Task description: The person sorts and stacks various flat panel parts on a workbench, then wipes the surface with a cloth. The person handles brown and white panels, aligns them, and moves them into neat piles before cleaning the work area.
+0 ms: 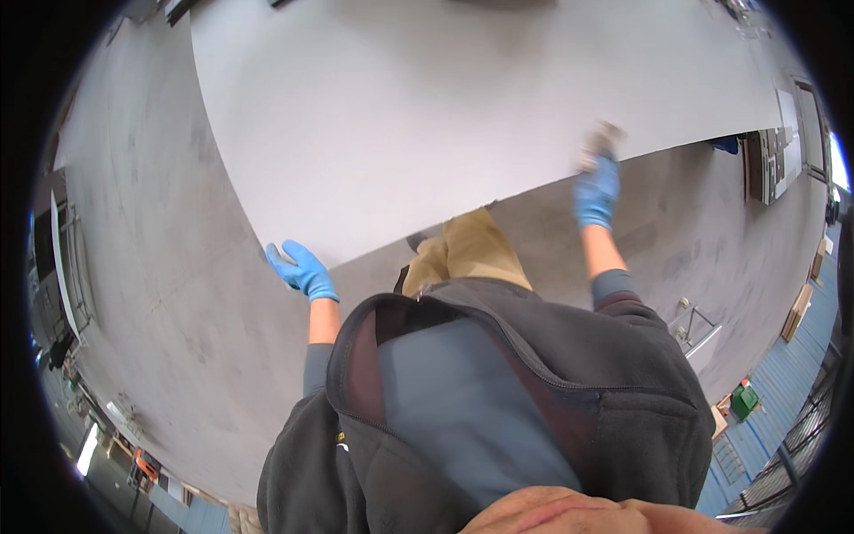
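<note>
A large pale white sheet (382,133) spreads out in front of me, its near edge running slantwise just ahead of my body. My left hand (307,271), in a blue glove, is at the sheet's near left corner with fingers and thumb apart. Over the sheet near its right-hand edge, my right hand (598,191) wears a blue glove too and is smeared by motion. What looks like a crumpled whitish-brown rag (602,142) is in its fingers, against the sheet's surface. The blur hides the fingers' exact grip.
Grey concrete floor (178,258) surrounds the sheet. On the left stands a rack-like frame with a pale panel (64,258). A dark stack of material (765,165) is at the right, with a metal-framed cart (698,329) nearer me. A green bin (744,400) sits farther back.
</note>
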The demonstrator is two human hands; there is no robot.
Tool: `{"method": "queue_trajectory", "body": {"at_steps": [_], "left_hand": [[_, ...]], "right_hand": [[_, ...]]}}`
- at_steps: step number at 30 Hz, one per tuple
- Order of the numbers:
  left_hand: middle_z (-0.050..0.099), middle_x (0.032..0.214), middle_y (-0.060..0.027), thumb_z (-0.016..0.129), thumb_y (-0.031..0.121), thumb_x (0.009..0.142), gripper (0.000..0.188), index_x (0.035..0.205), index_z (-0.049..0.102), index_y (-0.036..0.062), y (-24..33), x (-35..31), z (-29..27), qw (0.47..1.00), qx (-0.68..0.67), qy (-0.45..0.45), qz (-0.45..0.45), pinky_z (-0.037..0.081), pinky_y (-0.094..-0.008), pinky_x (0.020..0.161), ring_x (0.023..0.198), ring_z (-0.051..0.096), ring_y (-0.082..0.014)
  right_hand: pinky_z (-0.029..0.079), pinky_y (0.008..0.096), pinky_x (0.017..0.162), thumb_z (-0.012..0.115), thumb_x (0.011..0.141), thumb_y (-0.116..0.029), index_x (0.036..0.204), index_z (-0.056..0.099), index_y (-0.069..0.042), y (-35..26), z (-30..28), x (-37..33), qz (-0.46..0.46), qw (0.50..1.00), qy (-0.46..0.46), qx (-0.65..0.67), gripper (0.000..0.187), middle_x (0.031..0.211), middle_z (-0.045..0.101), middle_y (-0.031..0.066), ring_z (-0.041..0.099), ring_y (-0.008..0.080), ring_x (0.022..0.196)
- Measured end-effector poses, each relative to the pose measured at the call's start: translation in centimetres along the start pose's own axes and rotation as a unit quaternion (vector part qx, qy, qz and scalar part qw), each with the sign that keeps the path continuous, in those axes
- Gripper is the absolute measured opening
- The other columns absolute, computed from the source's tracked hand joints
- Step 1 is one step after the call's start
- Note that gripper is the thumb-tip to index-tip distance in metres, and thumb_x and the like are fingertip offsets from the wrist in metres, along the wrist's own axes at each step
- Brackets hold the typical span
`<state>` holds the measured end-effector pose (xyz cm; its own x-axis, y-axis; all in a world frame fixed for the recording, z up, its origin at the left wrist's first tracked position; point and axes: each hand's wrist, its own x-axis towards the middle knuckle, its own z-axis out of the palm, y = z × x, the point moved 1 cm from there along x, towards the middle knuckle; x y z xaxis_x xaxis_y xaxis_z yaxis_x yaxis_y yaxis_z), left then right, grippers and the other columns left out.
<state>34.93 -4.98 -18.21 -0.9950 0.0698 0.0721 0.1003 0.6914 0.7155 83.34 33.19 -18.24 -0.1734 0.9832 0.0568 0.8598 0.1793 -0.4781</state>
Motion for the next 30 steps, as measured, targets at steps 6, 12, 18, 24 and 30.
{"method": "queue_trajectory", "body": {"at_steps": [6,12,18,24,30], "left_hand": [[0.041,0.164,-0.029,0.062,0.043,0.104,0.074,0.155,0.045,-0.0062,-0.2,-0.3,2.0,0.985,0.168,-0.005,0.043,0.03,-0.0501,0.128,0.155,0.035,-0.0414],[0.037,0.168,-0.0249,0.063,0.052,0.102,0.08,0.157,0.045,-0.0025,-1.3,0.3,2.7,0.968,0.248,0.004,0.03,0.025,-0.0485,0.13,0.158,0.03,-0.0384],[0.041,0.164,-0.0275,0.061,0.05,0.104,0.073,0.154,0.05,-0.0022,-1.4,0.0,2.4,0.984,0.176,0.022,0.026,0.028,-0.0519,0.127,0.155,0.034,-0.0414],[0.047,0.159,-0.0289,0.062,0.041,0.105,0.064,0.148,0.055,-0.0059,2.4,-0.3,1.4,0.983,0.082,0.074,0.145,0.035,-0.0538,0.124,0.149,0.044,-0.0435],[0.044,0.161,-0.0292,0.059,0.033,0.107,0.058,0.149,0.054,-0.0065,5.1,-3.4,-3.2,0.978,-0.014,-0.008,0.206,0.033,-0.055,0.124,0.15,0.043,-0.0433]], "right_hand": [[0.052,0.031,0.06,0.053,0.112,-0.024,0.128,0.065,-0.013,19.0,-6.6,9.8,0.168,0.831,0.209,0.488,0.023,0.094,0.069,0.0071,0.066,0.0168,0.076],[0.051,0.0393,0.102,0.057,0.105,-0.042,0.131,0.066,-0.008,5.0,1.8,28.0,0.005,0.968,0.249,0.028,0.044,0.123,0.071,0.0112,0.065,0.0248,0.116],[0.042,0.06,0.106,0.069,0.092,-0.043,0.117,0.067,-0.012,-21.3,14.9,22.7,-0.315,0.937,0.145,-0.049,0.04,0.125,0.067,0.0167,0.059,0.0401,0.123],[0.046,0.0551,0.108,0.067,0.088,-0.026,0.136,0.059,-0.001,-44.0,20.2,-8.9,-0.577,0.787,-0.168,0.14,0.054,0.135,0.062,0.0211,0.058,0.0392,0.128],[0.033,0.0534,0.125,0.07,0.091,-0.036,0.141,0.061,-0.017,-39.4,18.5,-15.2,-0.636,0.727,-0.193,0.173,0.054,0.147,0.058,0.0104,0.05,0.0346,0.145]]}}
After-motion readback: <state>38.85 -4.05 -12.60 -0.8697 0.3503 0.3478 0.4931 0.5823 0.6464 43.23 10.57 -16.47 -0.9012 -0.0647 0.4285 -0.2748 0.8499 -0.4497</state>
